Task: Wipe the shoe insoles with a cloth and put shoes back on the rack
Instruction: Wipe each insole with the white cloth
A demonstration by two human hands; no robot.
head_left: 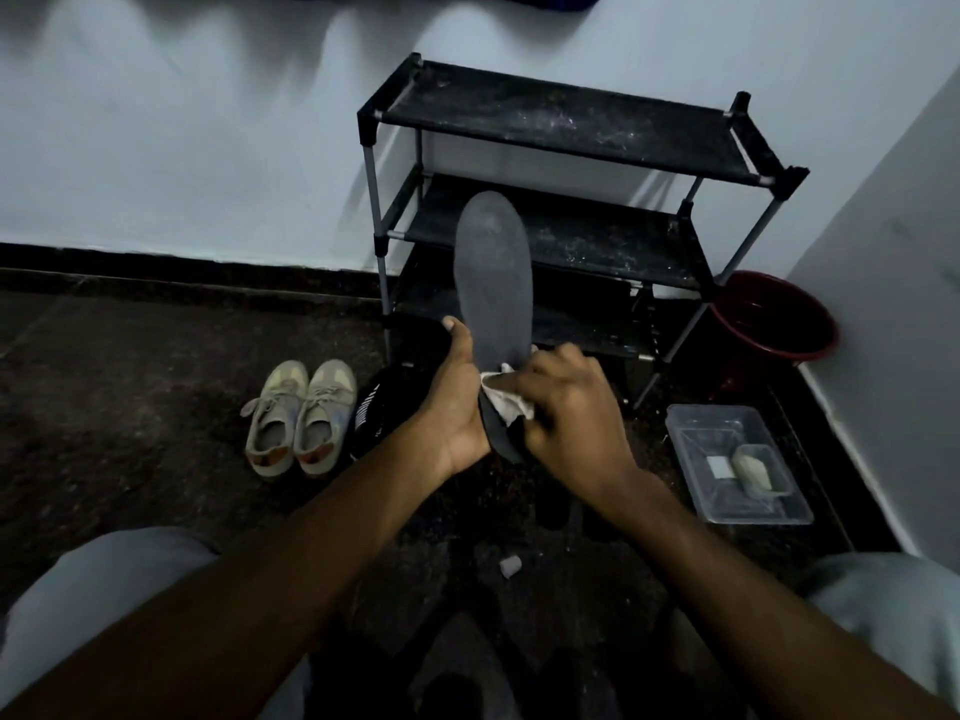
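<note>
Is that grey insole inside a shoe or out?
Out. The left hand holds the insole up in the air while the right hand presses a cloth on its lower end.

Just bare forearms [291, 563] behind the left grip [452, 407] and right grip [566, 407], plus grey trousers [93, 589] over both knees, the fabric below the right grip looking a bit paler.

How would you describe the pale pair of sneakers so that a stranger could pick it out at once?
Start at the black shoe rack against the wall. On the dark floor to its left stands a pair of laced sneakers, toes toward the wall. They are beige, while the shoe beside them is black.
</note>
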